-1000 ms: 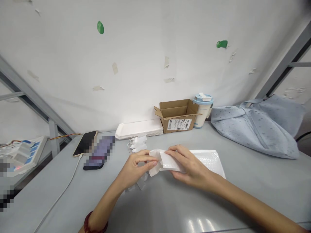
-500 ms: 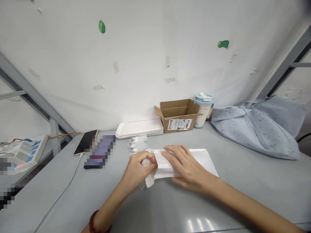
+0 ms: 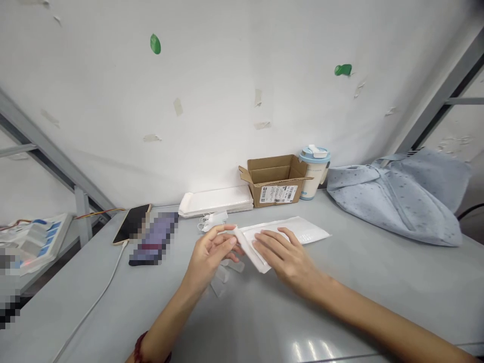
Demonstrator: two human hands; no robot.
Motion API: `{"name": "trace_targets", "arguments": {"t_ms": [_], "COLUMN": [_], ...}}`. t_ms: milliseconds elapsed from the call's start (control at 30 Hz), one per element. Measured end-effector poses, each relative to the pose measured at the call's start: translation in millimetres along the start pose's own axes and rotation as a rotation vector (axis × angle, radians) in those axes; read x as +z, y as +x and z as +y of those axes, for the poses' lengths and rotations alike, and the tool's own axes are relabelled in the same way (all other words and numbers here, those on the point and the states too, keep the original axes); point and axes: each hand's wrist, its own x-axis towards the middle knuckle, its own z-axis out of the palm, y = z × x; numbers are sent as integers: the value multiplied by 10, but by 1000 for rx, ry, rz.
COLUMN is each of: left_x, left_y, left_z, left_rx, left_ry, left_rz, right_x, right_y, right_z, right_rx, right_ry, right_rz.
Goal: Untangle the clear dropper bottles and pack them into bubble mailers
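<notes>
A white padded envelope (image 3: 295, 233) lies flat on the grey table (image 3: 264, 317), its flap end turned toward me. My right hand (image 3: 283, 254) rests on it with the fingers stretched flat. My left hand (image 3: 210, 257) pinches the envelope's flap edge near its left corner. Small white and clear strips (image 3: 223, 275) lie on the table under my left hand. A few small white items with cords (image 3: 212, 220) sit just beyond my left hand.
A stack of white envelopes (image 3: 216, 201), an open cardboard box (image 3: 274, 187) and a lidded cup (image 3: 314, 171) stand by the wall. A blue fabric bag (image 3: 401, 199) fills the right. Two phones (image 3: 145, 233) and a white cable (image 3: 100, 297) lie at the left.
The envelope has been laid out flat and turned so it stretches away to the right. My right hand moved from gripping it to pressing flat on it; my left hand shifted to the flap edge.
</notes>
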Motion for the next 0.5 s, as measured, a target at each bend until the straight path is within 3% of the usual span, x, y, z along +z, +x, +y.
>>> {"name": "trace_targets", "arguments": {"t_ms": [133, 233, 333, 400, 500], "left_x": [2, 52, 139, 202, 277], "left_y": [-11, -37, -56, -43, 71], "left_z": [-9, -93, -179, -180, -82], "left_rx": [130, 355, 566, 578, 365], "left_ry": [154, 460, 683, 743, 697], "left_rz": [-22, -132, -159, -159, -141], "right_x": [15, 6, -32, -64, -95], "right_y": [-21, -12, 14, 35, 64], "right_z": [39, 32, 23, 34, 108], "right_rx": [10, 17, 31, 34, 109], "right_ry": [64, 123, 181, 204, 149], "right_rz": [80, 160, 181, 166, 172]}}
